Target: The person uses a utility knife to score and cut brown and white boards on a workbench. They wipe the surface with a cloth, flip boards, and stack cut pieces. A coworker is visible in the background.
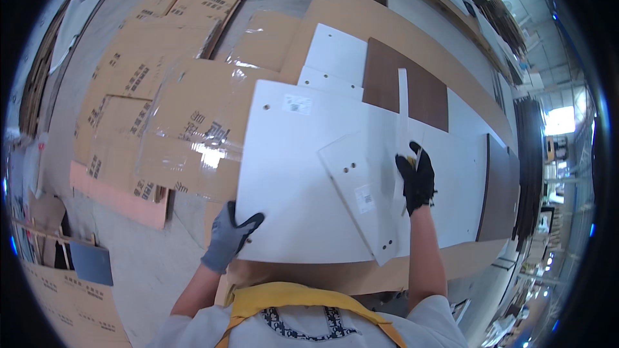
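Head view here, biggest stuff first. There's flattened cardboard (187,116) spread out left of the big white board (290,174), which is lying flat on top of a stack, right in front of the person. A dark brown panel (422,93) pokes out past the board's far edge. On the board's right part there's a narrow white panel (348,177) sitting at a slant, with a few holes in it.

Hands: the left hand (232,235), gray glove, is at the board's near left corner, thumb spread over the top. Fingers are mostly hidden, so can't tell if it's gripping or resting. The right hand (419,180), black glove, is just off the board's right side, half curled with thumb and finger apart. It's by the lower end of a thin white strip (403,100); can't tell if it has hold of it. Tiniest thing: a sticker (296,104) near the board's far left corner.
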A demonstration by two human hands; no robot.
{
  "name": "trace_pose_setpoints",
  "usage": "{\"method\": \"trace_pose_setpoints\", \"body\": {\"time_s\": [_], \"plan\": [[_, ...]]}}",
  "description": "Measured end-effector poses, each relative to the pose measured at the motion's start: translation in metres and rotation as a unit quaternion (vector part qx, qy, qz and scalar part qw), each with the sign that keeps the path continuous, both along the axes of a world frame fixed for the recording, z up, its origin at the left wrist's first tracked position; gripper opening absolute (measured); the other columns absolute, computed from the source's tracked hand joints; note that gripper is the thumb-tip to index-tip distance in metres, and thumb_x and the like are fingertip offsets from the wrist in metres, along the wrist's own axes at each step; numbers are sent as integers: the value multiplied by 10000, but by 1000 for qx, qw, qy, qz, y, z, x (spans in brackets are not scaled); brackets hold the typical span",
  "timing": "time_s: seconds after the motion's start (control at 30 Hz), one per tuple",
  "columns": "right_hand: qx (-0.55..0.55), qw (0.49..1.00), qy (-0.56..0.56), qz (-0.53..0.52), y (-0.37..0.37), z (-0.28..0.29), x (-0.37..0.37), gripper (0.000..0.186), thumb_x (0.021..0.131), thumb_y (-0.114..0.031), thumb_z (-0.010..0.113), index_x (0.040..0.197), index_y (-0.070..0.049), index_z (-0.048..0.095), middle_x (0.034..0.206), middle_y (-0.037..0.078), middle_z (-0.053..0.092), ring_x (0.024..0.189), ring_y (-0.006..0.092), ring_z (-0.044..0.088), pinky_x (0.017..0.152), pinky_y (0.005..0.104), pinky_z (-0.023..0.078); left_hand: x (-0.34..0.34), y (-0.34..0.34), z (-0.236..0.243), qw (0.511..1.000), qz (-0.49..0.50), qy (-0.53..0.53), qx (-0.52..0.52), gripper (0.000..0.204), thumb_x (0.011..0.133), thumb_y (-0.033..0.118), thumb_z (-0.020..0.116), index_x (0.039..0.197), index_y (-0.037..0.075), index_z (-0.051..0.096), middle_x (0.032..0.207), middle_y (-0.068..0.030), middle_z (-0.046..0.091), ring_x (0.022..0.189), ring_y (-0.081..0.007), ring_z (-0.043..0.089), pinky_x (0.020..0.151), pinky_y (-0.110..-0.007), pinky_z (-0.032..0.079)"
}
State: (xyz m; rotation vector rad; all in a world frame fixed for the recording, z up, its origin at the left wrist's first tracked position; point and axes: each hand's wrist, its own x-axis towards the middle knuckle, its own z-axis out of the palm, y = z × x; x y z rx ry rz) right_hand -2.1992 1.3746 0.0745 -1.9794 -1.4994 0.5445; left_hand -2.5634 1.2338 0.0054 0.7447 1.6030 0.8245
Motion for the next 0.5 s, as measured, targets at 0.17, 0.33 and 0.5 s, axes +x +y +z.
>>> {"method": "trace_pose_setpoints", "body": {"time_s": [0.17,0.33,0.5], "plan": [[-56,974,90,-202,-87,-17,74,465,761,-244,747,1149,-28,607,880,70,654,715,170,611,637,301,498,-21,7,-17,993,92,-36,59,151,866,105,670,939,-13,610,869,-43,635,732,-103,551,652,-260,464],[10,870,275,-410,-186,-59,133,233,771,-286,723,846,-82,638,608,-22,518,456,97,442,411,267,337,-28,18,-49,990,100,-22,99,166,889,134,653,925,-22,610,862,-32,629,796,-105,539,724,-273,444],[11,900,193,-392,-179,-61,139,322,786,-276,714,995,-59,597,769,36,582,683,122,548,586,289,435,-20,43,-53,989,79,22,124,241,903,264,644,845,38,583,807,-11,561,752,-112,506,689,-280,436]]}}
